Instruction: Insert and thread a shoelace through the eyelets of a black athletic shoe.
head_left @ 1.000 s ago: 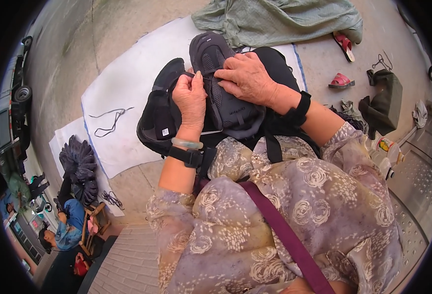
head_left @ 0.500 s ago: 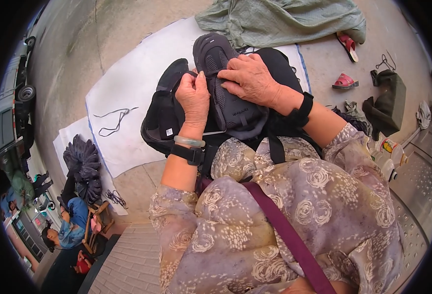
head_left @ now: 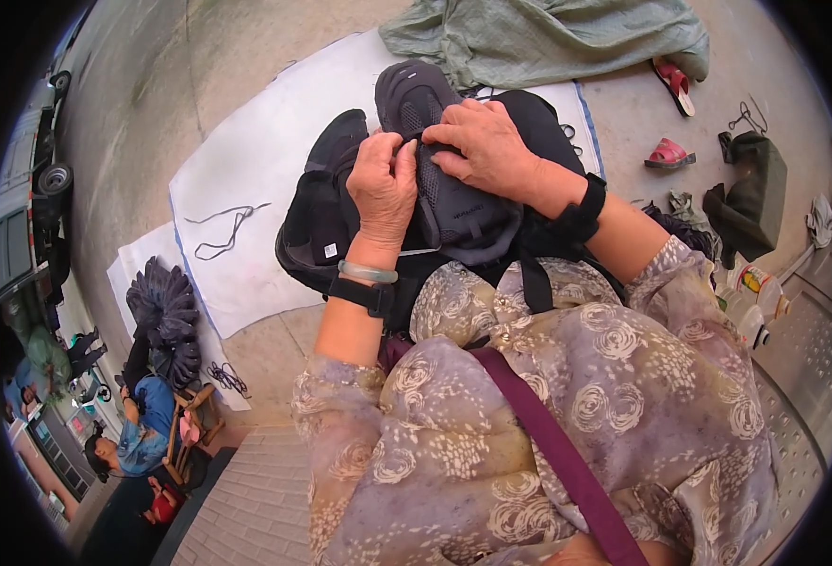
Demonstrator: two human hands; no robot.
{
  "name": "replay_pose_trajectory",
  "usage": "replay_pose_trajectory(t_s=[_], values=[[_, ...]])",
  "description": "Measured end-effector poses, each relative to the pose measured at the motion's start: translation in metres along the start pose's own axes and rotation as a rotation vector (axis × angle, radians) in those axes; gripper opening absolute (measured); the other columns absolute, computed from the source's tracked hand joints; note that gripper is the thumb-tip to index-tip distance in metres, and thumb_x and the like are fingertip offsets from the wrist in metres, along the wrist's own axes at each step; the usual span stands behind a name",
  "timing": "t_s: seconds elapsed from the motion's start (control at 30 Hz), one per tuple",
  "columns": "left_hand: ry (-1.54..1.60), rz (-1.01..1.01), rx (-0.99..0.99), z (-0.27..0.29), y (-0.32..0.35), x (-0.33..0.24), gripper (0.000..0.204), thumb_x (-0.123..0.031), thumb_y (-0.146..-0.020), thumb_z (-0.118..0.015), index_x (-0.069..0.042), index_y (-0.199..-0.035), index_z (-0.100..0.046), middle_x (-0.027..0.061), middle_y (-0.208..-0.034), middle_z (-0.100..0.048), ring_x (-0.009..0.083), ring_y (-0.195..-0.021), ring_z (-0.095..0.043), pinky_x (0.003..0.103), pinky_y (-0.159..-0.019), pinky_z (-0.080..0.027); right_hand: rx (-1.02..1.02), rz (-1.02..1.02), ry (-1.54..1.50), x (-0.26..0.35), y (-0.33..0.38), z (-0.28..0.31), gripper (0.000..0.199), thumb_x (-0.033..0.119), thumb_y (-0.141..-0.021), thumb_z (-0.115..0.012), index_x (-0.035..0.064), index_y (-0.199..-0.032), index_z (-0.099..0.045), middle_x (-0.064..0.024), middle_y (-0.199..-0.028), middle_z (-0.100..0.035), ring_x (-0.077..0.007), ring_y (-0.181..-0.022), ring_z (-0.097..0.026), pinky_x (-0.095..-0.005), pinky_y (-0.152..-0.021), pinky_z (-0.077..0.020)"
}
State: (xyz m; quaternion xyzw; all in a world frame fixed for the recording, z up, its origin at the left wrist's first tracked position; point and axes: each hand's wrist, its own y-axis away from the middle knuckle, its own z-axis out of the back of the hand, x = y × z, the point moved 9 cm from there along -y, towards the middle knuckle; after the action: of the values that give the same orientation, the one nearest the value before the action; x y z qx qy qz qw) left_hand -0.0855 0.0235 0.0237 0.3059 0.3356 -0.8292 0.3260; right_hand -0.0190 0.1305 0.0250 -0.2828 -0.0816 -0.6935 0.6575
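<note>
On my lap lies a dark grey shoe upper (head_left: 472, 226) with mesh panels, its toe pointing away from me. My left hand (head_left: 383, 184) is closed in a pinch at the upper's left side, on what looks like a black shoelace, mostly hidden by the fingers. Bent over the upper's middle, my right hand (head_left: 482, 151) pinches at the lace opening, its fingertips close to those of my left. A second dark shoe upper (head_left: 326, 203) with a small white label lies beside it, under my left wrist.
White sheeting (head_left: 237, 179) covers the ground ahead, with a loose lace (head_left: 222, 236) on it. To the left stands a stack of dark shoe uppers (head_left: 161, 307); a seated person (head_left: 142, 429) is beyond. A green cloth (head_left: 548, 42), red sandals (head_left: 670, 154) and a dark bag (head_left: 750, 198) lie farther off.
My left hand has moved right and slightly up, its fingertips now next to my right hand's. The right hand has shifted slightly on the shoe upper.
</note>
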Motion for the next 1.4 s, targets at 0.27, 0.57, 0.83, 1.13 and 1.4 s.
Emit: replay_pose_trajectory(t_s=[0.27, 0.57, 0.83, 1.13, 1.4], values=[[-0.14, -0.135, 0.29, -0.007, 0.003, -0.021, 0.045, -0.015, -0.072, -0.068, 0.005, -0.109, -0.053, 0.0192, -0.093, -0.062, 0.0326, -0.085, -0.06, 0.037, -0.075, -0.049, 0.055, -0.105, -0.016, -0.006, -0.005, -0.005, 0.02, 0.019, -0.072, -0.061, 0.0128, -0.091, -0.063, -0.0016, -0.081, -0.054, -0.02, -0.086, -0.05, -0.0369, -0.081, -0.032], [-0.39, -0.014, 0.607, -0.02, 0.0, -0.018, 0.036, -0.014, -0.077, -0.058, 0.006, -0.106, -0.049, 0.0231, -0.079, -0.061, 0.038, -0.075, -0.061, 0.045, -0.065, -0.048, 0.029, -0.144, 0.019, 0.0, -0.005, -0.01, 0.022, 0.026, -0.069, -0.061, 0.0127, -0.086, -0.063, -0.0013, -0.082, -0.057, -0.0219, -0.09, -0.051, -0.0463, -0.083, -0.0299], [-0.615, 0.083, 0.684, -0.039, -0.004, -0.002, 0.02, -0.01, -0.077, -0.054, 0.006, -0.088, -0.049, 0.0263, -0.077, -0.061, 0.0406, -0.075, -0.062, 0.047, -0.067, -0.049, 0.122, -0.282, 0.051, -0.002, -0.015, -0.018, 0.022, 0.027, -0.067, -0.066, 0.0138, -0.083, -0.058, -0.0001, -0.078, -0.058, -0.0222, -0.087, -0.052, -0.0455, -0.083, -0.0295], [-0.589, 0.037, 0.75, -0.044, -0.001, -0.003, 0.021, -0.01, -0.076, -0.052, 0.007, -0.089, -0.049, 0.0277, -0.078, -0.06, 0.0423, -0.076, -0.06, 0.048, -0.07, -0.047, 0.117, -0.256, 0.112, -0.005, -0.006, -0.023, 0.025, 0.025, -0.07, -0.066, 0.0158, -0.092, -0.057, -0.0016, -0.085, -0.057, -0.0221, -0.093, -0.051, -0.0485, -0.087, -0.0278], [-0.363, -0.017, 0.738, -0.045, -0.005, 0.006, 0.018, -0.007, -0.072, -0.051, 0.006, -0.084, -0.053, 0.0254, -0.075, -0.06, 0.0393, -0.073, -0.061, 0.047, -0.069, -0.048, 0.016, -0.152, 0.165, -0.006, -0.001, -0.025, 0.028, 0.024, -0.067, -0.069, 0.0165, -0.089, -0.054, -0.0012, -0.082, -0.052, -0.0216, -0.09, -0.05, -0.0498, -0.092, -0.027]])
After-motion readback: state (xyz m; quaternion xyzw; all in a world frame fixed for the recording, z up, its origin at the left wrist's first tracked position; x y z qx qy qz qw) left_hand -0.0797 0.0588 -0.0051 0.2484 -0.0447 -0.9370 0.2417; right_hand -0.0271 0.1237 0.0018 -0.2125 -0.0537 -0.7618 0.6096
